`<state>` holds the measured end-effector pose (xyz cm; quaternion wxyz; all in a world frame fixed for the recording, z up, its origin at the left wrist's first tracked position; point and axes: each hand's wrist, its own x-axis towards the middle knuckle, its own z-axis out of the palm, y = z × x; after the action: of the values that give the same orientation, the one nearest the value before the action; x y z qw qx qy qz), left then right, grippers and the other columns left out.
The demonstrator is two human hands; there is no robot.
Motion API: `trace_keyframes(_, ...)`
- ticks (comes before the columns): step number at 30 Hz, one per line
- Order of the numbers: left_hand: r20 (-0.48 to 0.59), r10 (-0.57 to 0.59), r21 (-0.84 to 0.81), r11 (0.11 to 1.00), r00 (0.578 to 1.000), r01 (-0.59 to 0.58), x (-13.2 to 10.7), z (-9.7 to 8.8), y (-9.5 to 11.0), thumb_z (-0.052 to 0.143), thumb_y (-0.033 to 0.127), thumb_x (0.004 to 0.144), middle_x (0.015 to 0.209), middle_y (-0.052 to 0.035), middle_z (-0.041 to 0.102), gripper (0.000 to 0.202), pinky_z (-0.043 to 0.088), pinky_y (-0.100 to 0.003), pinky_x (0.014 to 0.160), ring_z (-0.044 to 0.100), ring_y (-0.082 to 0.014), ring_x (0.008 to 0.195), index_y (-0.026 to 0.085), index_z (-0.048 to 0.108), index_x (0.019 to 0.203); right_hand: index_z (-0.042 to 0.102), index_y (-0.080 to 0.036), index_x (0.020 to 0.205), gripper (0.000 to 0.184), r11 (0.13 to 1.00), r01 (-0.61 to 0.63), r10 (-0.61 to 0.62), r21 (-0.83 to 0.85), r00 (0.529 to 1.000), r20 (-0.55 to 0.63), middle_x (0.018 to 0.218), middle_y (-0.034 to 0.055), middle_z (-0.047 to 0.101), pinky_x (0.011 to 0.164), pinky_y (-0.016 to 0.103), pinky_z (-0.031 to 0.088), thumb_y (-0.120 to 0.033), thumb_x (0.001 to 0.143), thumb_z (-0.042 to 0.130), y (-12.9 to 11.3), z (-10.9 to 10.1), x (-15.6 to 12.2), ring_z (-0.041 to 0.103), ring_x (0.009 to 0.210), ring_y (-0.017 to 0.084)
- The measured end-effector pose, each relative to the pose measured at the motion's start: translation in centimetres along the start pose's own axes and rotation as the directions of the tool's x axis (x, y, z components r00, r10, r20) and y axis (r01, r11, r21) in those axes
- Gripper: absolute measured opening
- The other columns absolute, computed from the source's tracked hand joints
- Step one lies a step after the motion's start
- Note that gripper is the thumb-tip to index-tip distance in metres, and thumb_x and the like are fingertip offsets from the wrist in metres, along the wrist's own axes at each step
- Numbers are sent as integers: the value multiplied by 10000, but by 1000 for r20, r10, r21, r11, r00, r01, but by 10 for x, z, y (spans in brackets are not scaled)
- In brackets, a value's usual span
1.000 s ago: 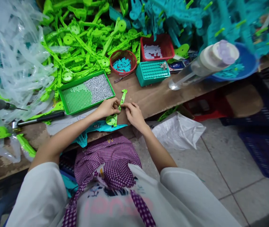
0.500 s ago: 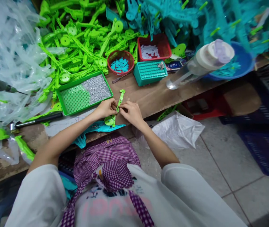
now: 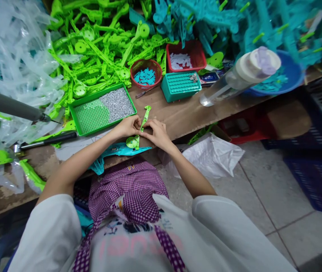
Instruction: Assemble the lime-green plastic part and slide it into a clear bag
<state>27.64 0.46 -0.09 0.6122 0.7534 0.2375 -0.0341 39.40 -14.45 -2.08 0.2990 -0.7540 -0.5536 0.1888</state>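
A long lime-green plastic part (image 3: 133, 142) with a round disc at its near end lies between my hands at the bench's front edge. My left hand (image 3: 129, 126) has its fingers closed on the part's left side, near the middle. From the right, my right hand (image 3: 157, 133) pinches at the same spot; anything small between its fingertips is too hidden to make out. Under the green part lies a turquoise plastic piece (image 3: 118, 150), partly over the edge. Just beyond my left hand stands a green tray (image 3: 90, 118) with many small silver metal pieces (image 3: 118, 104) in its right half.
Behind are heaps of green parts (image 3: 93, 49) and turquoise parts (image 3: 200, 15). A red basket (image 3: 161, 75), a red bin (image 3: 202, 60), a teal box (image 3: 180, 88) and a clear bottle (image 3: 240, 75) stand beyond my hands. At left are a hanging screwdriver (image 3: 13, 105) and a hammer (image 3: 47, 140).
The hanging screwdriver at left has swung right and lower. My fingers have drawn closer together over the green part. The view has shifted slightly.
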Motion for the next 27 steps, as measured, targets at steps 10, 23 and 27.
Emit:
trace_keyframes(10,13,-8,-131,991,1000,9,0,1,-13,717,23,620,612,58,586,323,473,-246,623,599,-106,608,164,483,791,644,-182,889,383,901,-99,214,421,948,-234,858,52,699,808,348,517,-537,896,501,0,-13,25,650,825,176)
trace_keyframes(23,45,25,-100,995,999,-21,8,-3,-21,739,58,566,650,49,579,359,425,-227,587,556,-94,597,173,490,798,686,-229,1001,263,964,221,-224,151,975,3,1075,59,708,953,392,465,-383,962,476,-28,-8,-24,636,1045,186)
trace_keyframes(27,45,35,-109,994,998,-30,9,-2,-24,721,56,580,652,45,574,354,432,-233,596,568,-102,616,177,479,807,690,-220,1102,291,958,282,-285,42,957,63,1196,90,684,986,420,446,-297,979,438,-12,12,-37,612,1127,201)
